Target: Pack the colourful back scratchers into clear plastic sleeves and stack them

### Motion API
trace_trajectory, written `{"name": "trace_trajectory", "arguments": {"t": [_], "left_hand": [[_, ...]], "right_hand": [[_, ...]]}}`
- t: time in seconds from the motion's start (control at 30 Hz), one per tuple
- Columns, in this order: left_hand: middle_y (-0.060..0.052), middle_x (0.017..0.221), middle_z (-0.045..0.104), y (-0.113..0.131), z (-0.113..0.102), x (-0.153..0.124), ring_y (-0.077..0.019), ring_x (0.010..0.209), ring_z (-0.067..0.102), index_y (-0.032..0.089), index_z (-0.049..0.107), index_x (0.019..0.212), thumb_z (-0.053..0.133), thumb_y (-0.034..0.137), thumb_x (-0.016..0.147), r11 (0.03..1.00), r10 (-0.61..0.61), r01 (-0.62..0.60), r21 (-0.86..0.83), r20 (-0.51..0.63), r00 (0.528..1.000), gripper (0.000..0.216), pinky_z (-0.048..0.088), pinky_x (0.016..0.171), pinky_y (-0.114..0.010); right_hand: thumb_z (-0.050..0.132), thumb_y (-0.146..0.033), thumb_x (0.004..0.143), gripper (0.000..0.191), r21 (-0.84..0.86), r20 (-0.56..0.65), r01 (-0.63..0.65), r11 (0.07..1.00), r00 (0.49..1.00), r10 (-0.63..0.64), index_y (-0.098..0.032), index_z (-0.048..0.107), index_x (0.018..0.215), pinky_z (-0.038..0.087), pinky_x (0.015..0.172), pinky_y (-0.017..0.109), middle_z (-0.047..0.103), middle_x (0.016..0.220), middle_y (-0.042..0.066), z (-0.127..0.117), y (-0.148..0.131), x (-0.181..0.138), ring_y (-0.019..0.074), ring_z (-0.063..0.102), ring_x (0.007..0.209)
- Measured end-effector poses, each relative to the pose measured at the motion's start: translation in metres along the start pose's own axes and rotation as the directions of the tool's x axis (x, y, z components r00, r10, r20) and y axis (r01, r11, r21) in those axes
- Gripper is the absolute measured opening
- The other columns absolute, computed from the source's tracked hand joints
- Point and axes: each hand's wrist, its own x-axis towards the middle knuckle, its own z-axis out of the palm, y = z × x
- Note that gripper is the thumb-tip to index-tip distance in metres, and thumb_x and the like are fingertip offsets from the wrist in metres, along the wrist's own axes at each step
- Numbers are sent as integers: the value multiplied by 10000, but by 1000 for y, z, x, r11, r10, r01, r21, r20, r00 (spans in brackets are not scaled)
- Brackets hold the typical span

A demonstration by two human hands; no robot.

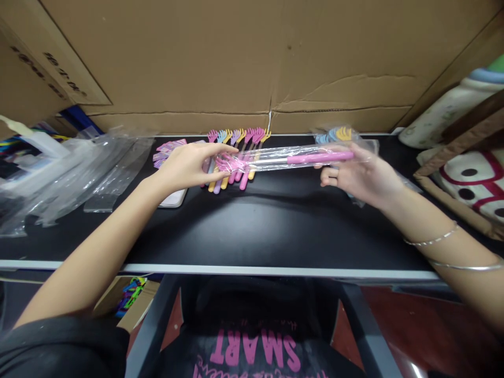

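Stretched level above the table is a pink back scratcher (321, 157) with a metal shaft, inside a clear plastic sleeve (271, 152). My left hand (187, 165) pinches the claw end between thumb and fingers. At the other end, my right hand (364, 176) grips the sleeve by the handle, slightly blurred. Behind them lies a row of loose back scratchers (258, 135) in pink, yellow, blue and purple, partly hidden. More back scratchers (334, 135), in blue and yellow and apparently in plastic, lie behind my right hand.
Clear plastic sleeves (114, 157) are piled on the left of the black table (252, 226). Pink-purple cards (169, 148) lie behind my left hand. A cardboard wall (252, 63) closes off the back. To the right are a bag (472, 178) and a pale bottle (441, 115).
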Motion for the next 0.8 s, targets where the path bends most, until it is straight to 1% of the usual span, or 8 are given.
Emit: {"name": "trace_trajectory", "arguments": {"t": [0.13,0.27,0.4,0.47,0.53,0.63,0.73,0.8], "left_hand": [[-19,1205,703,0,2,0,-219,1056,666,275,606,1282,581,518,858,1000,14,-14,1,-4,1000,489,460,811,-269],[-20,1240,686,0,1,0,-222,1086,658,272,586,1299,594,520,862,1000,15,-15,17,-15,1000,502,459,823,-271],[-30,1288,663,0,-1,-1,-248,1137,639,268,573,1314,609,615,833,999,34,-33,27,-6,999,594,454,852,-283],[-35,1289,662,0,-2,-1,-253,1143,635,261,567,1321,583,638,841,999,52,-52,-1,-2,999,610,448,864,-290],[-37,1272,669,0,-2,0,-239,1125,638,254,567,1318,501,605,903,997,64,-65,-50,-8,998,547,443,857,-290],[-25,1124,724,1,-1,1,-192,946,678,243,607,1254,410,525,965,993,50,-50,-104,-3,999,449,435,773,-268],[20,786,730,1,-1,1,-145,651,639,240,665,1140,471,547,932,995,17,-12,-100,48,999,418,391,639,-237],[35,675,692,0,-2,2,-133,579,600,243,690,1082,525,584,892,997,11,-7,-78,58,998,423,360,597,-227]], "right_hand": [[729,-585,732,382,-29,0,19,999,1000,-19,-255,677,918,486,652,313,682,864,12,1,3,3,152,560,653],[756,-574,723,408,-22,0,67,998,998,-67,-238,678,940,464,652,291,692,856,10,0,7,3,142,558,667],[737,-559,751,401,-24,-11,112,993,994,-112,-227,678,968,456,655,300,706,870,25,-4,10,4,148,560,678],[731,-544,765,407,-17,-5,119,993,993,-119,-219,677,1003,457,654,300,709,874,33,-5,11,5,147,562,680],[722,-525,783,391,-11,-3,118,993,993,-118,-216,672,1016,462,653,298,709,873,34,-5,11,5,145,565,677],[703,-528,799,357,-44,-4,123,991,992,-123,-225,668,983,477,648,301,711,872,39,-3,13,5,151,573,674],[687,-523,819,317,-90,4,141,986,990,-142,-235,669,951,482,639,295,721,881,39,-1,15,4,145,572,663],[678,-507,839,296,-102,11,159,982,987,-159,-234,671,952,477,642,285,728,885,38,-1,15,4,136,573,671]]}}
